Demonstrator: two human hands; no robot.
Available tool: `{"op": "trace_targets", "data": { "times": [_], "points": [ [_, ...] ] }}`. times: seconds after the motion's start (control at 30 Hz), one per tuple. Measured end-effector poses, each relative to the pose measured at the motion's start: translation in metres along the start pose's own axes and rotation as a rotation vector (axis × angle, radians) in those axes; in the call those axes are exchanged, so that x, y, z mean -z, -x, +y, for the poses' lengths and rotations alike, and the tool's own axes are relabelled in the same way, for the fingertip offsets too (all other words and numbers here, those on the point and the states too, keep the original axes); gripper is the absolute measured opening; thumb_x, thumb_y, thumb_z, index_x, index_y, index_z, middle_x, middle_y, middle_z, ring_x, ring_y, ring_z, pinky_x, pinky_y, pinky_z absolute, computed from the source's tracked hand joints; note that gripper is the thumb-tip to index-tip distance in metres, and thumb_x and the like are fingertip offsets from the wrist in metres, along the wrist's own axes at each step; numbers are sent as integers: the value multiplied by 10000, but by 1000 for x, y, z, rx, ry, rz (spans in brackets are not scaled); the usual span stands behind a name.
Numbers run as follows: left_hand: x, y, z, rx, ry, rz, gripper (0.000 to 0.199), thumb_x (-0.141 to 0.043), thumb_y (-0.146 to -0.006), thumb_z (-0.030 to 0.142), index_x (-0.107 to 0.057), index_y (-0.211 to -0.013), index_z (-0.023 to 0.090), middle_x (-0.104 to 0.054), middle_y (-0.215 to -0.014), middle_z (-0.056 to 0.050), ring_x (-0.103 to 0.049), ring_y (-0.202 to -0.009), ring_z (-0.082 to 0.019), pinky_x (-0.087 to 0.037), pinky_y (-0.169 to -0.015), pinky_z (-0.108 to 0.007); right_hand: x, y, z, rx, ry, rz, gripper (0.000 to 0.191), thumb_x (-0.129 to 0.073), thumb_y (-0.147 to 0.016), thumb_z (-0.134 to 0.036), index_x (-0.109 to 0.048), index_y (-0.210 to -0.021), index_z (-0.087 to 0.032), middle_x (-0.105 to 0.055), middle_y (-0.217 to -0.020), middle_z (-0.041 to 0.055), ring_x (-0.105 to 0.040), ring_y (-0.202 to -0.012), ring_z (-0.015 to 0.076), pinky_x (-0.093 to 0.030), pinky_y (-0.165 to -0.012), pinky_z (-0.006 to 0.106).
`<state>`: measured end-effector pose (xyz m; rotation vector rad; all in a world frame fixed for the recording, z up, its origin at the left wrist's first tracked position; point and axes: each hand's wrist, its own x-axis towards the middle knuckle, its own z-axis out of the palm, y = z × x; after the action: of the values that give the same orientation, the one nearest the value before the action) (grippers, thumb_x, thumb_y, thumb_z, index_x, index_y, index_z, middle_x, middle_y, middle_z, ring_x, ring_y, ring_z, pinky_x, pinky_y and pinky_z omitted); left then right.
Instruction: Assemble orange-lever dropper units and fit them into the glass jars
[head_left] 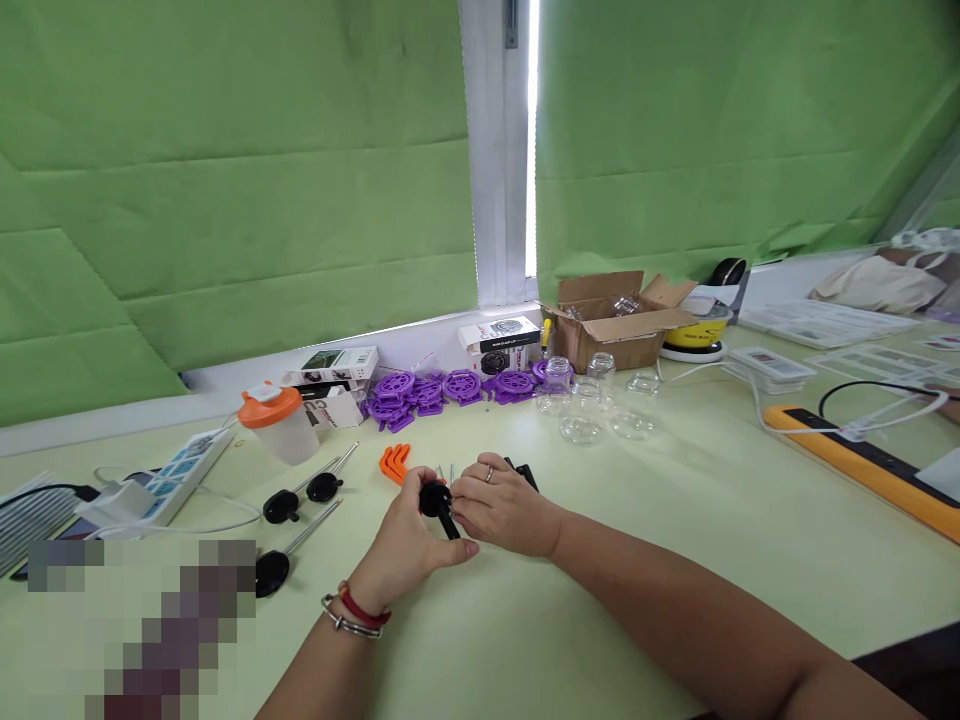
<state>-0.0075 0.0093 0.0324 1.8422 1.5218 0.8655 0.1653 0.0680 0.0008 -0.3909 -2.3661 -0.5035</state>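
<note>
My left hand (405,550) is closed around a black plastic part (448,522) with a round end and a short straight arm. Fingertips of my right hand (510,505) press together against the part's side; whatever they pinch is hidden. Just beyond the hands lie orange bent pieces (393,462) and some thin metal pins, partly covered. Another black piece (526,474) shows behind my right hand. To the left, black round caps with metal rods (282,506) lie on the pale table (615,620).
Purple plastic frames (461,386) lie in a row before printed boxes. Clear glass jars (585,410) stand near an open cardboard box (622,335). An orange-lidded shaker (279,425) and a power strip (184,475) are at left, an orange-edged strip (862,465) at right.
</note>
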Motion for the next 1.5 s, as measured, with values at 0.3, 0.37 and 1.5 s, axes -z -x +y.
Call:
{"op": "trace_targets", "data": {
  "times": [0.3, 0.37, 1.5],
  "points": [
    [1, -1, -2, -1, 44, -20, 651, -779, -549, 374, -405, -1056, 210, -503, -983, -32, -512, -904, -201, -445, -808, -340, 5, 0, 1, 21, -15, -12, 176, -455, -884, -98, -563, -772, -180, -595, -851, 17, -485, -776, 122, -315, -797, 303],
    [2, -1, 0, 2, 68, -32, 634, -776, -555, 350, -403, -1049, 213, -490, -978, -26, -498, -898, -192, -440, -809, -333, 7, -1, 1, 17, -26, -13, 172, -450, -889, -104, -569, -790, -179, -603, -851, 16, -486, -775, 121, -320, -796, 300],
    [6, 1, 2, 10, 245, -165, 589, -755, -577, 299, -395, -1033, 205, -449, -940, -7, -426, -859, -165, -397, -766, -299, 11, 1, 6, 157, -40, -6, 195, -403, -925, -147, -596, -947, -169, -588, -815, 31, -468, -750, 129, -364, -752, 298]
  ]
}}
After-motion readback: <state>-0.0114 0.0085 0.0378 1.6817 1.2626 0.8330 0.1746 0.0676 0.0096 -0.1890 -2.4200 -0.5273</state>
